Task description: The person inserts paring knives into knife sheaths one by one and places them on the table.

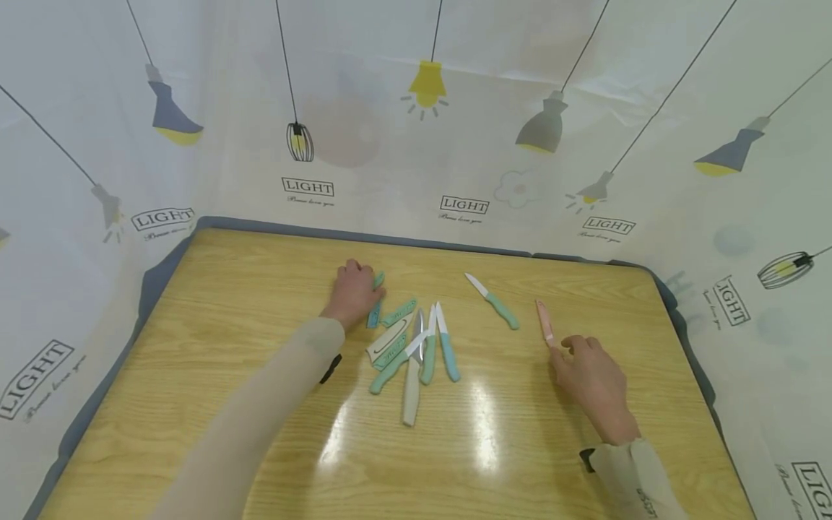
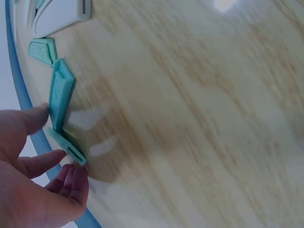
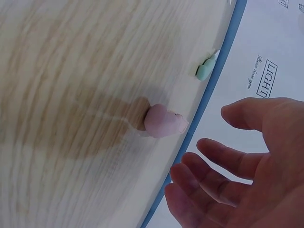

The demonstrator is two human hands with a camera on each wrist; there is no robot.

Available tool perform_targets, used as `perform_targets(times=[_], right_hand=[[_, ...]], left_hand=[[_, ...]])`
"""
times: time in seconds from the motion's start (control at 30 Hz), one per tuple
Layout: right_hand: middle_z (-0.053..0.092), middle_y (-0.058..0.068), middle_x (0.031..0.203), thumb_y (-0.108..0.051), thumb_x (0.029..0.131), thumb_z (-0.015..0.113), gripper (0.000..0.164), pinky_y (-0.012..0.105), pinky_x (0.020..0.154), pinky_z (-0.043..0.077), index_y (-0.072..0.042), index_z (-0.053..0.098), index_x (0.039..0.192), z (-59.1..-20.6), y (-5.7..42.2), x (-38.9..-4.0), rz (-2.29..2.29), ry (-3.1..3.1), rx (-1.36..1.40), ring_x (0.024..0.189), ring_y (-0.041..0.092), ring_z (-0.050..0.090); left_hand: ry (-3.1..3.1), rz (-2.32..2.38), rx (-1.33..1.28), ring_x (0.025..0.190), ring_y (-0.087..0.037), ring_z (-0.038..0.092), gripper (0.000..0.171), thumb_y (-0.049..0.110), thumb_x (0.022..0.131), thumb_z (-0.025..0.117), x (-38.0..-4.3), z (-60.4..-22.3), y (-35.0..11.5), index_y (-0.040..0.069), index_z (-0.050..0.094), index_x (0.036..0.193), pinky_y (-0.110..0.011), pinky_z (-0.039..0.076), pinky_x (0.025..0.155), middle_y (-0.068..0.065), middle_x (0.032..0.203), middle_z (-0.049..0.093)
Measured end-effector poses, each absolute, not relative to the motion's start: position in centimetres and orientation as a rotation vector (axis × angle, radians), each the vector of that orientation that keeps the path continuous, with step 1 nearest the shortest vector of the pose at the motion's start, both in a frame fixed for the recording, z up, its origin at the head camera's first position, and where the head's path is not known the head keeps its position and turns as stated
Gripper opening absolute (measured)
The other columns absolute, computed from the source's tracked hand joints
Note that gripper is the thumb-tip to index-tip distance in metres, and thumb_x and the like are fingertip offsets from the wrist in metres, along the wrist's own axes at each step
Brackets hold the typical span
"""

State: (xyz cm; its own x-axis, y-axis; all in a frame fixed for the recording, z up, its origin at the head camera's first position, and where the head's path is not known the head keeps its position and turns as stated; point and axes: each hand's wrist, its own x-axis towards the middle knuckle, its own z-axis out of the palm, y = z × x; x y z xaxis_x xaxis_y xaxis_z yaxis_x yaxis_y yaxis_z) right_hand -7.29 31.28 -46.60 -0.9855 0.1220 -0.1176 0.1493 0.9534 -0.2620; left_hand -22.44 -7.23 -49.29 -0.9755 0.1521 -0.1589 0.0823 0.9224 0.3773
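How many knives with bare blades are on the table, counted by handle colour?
Green-handled knives: 3
Blue-handled knife: 1
Cream-handled knife: 1
Total: 5

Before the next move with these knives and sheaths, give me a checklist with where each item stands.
1. Right hand free: ok, it grips nothing near the pink knife.
2. Left hand secure on the green sheath farthest from the pile: cannot tell; its fingers are close around it.
3. Blades covered: not ok; the blue-handled knife and the lone green-handled knife are bare.
4. Knives lying separately: not ok; another green-handled knife crosses the cream-handled knife.
5. Pink blade sheathed: cannot tell.
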Motion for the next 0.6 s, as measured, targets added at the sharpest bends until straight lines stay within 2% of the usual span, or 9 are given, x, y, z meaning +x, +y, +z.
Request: perform_targets(times=[0.17, 0.33, 0.6], right_hand=[[0.058, 0.022, 0.112, -0.041, 0.098, 0.048, 0.049, 0.042, 0.059, 0.052, 0.001, 0.059, 0.123, -46.77, 31.20, -7.31, -0.409, 3.005, 0.221, 0.084, 0.030, 0.061], [0.059, 0.022, 0.113, -0.038, 0.097, 0.049, 0.047, 0.043, 0.060, 0.052, 0.000, 0.060, 0.122, -46.88, 30.98, -7.43, -0.411, 3.013, 0.218, 0.083, 0.029, 0.061], [0.060, 0.022, 0.109, -0.036, 0.096, 0.052, 0.044, 0.036, 0.051, 0.050, 0.001, 0.061, 0.118, -47.23, 31.07, -7.38, -0.416, 3.055, 0.178, 0.073, 0.024, 0.059]], left_hand=[[2.873, 0.651, 0.122, 0.108, -0.030, 0.046, 0.040, 0.021, 0.094, 0.061, -22.55, -49.39, -6.83, -0.002, 0.058, 0.126, -0.038, 0.046, 0.093, -0.016, 0.117, 0.048], [2.858, 0.742, 0.064, 0.108, -0.029, 0.049, 0.036, 0.017, 0.093, 0.063, -22.69, -49.70, -6.62, 0.001, 0.059, 0.125, -0.038, 0.047, 0.092, -0.015, 0.115, 0.051], [2.841, 0.848, -0.010, 0.102, -0.026, 0.053, 0.034, 0.012, 0.091, 0.063, -22.41, -49.60, -6.91, 0.001, 0.059, 0.123, -0.037, 0.048, 0.092, -0.012, 0.111, 0.058]])
